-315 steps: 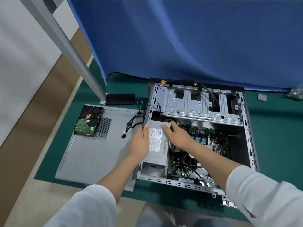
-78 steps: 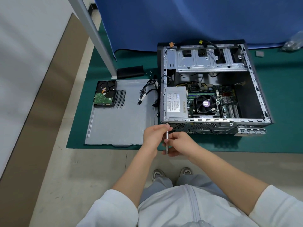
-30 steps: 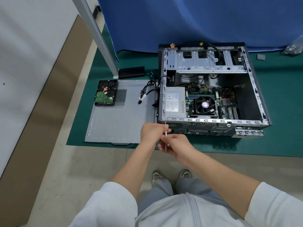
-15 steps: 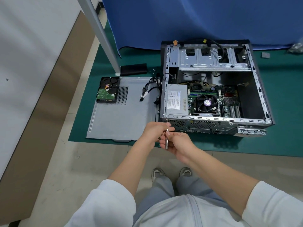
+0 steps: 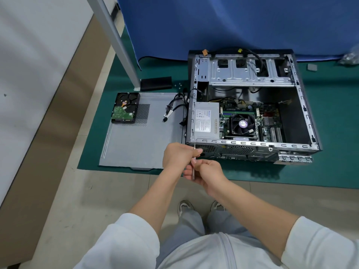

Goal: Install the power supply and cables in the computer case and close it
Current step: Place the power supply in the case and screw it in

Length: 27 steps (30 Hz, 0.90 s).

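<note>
Grey steel, the open computer case (image 5: pixel 252 144) lies on its side on a green mat (image 5: pixel 320 171) on the floor, with the power supply (image 5: pixel 206 121) seated in its near-left corner. Loose black cables (image 5: pixel 174 107) trail out over the detached side panel (image 5: pixel 139 144), which also carries a hard drive (image 5: pixel 125 108). At the case's near-left edge, the left hand (image 5: pixel 177 155) curls round a thin screwdriver (image 5: pixel 193 169) near its tip; the right hand (image 5: pixel 206 172) has its fingers pinching the shaft lower down.
</note>
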{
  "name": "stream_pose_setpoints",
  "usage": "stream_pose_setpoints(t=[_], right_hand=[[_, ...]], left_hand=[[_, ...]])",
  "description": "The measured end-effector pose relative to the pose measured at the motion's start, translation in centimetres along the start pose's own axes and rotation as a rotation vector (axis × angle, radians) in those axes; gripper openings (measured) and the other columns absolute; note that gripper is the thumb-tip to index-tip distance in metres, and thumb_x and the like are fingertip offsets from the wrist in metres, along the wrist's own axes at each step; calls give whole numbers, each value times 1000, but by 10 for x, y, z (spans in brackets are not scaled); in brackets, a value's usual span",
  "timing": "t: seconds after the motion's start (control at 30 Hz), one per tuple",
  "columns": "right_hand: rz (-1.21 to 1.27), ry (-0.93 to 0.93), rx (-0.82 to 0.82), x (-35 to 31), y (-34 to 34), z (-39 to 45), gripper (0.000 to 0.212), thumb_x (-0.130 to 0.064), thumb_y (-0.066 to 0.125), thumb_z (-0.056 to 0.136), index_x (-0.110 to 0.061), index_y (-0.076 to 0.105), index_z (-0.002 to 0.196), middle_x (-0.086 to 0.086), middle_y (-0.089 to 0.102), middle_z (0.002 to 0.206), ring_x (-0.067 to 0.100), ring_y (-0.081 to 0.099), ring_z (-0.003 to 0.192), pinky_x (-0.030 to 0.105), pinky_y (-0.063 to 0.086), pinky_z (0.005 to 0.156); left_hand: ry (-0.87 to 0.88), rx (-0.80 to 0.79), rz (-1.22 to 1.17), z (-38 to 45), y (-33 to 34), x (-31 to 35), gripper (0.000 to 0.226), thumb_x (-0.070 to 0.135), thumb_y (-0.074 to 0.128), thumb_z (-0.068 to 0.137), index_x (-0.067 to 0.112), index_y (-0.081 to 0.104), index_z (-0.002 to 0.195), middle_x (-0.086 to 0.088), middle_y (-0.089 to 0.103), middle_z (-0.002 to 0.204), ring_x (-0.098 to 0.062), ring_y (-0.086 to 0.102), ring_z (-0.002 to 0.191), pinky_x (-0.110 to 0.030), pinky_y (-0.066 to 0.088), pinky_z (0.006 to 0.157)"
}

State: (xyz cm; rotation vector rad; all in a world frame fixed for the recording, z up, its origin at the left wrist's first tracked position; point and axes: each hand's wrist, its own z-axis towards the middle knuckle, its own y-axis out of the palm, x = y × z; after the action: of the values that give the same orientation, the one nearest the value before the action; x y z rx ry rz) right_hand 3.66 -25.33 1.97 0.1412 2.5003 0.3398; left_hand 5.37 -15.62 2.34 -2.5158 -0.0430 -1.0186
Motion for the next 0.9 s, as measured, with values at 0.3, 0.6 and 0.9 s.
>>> stream_pose_setpoints(t=[0.3,0.6,0.9], right_hand=[[253,133,-131,-3,1,-1,25,-5,36,101,-4,55,85,1,43,59,8,37,42,19,38,41],[171,18,-28,9,-1,-1,3,4,62,87,4,63,84,10,59,66,16,58,56,30,59,68],[104,-56,84,10,5,1,10,-4,57,93,1,61,86,10,59,69,15,55,53,25,55,54]], left_hand=[[-155,-254,-129,-3,-9,5,14,21,66,88,9,71,94,4,75,79,-8,52,41,-24,54,57],[-111,-104,4,6,-1,7,12,15,70,82,15,71,71,9,72,64,-6,64,66,-24,44,59],[21,-18,283,10,-2,0,28,44,77,71,21,69,57,3,66,53,-11,63,53,-21,47,55]])
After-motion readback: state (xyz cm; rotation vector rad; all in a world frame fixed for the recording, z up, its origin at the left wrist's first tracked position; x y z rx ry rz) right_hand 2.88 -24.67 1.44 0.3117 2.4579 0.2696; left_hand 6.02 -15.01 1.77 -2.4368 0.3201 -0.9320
